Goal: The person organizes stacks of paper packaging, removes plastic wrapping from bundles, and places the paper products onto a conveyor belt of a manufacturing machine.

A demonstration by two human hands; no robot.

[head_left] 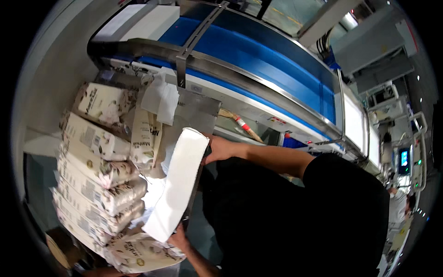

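A long white block of stacked tissue sheets (pixel 177 184) is held tilted between my two hands. My right hand (pixel 220 148) is closed on its upper end, with the fingers partly hidden behind the block. My left hand (pixel 179 238) grips the lower end, its fingers also partly covered. Just left of the block, cream flower-printed tissue packs (pixel 94 177) are piled in a stack. One wrapper-like pack (pixel 146 138) stands by the block's upper end, with loose white sheets (pixel 161 99) above it. Below the block lies another printed pack (pixel 143 251).
A conveyor with a blue belt (pixel 258 60) and metal rails runs across the top, carrying white tissue blocks (pixel 143 23) at its left end. A red-and-wood-handled brush (pixel 242 123) lies below it. Another person's forearm (pixel 108 272) shows at the bottom left, near a brown round object (pixel 57 251).
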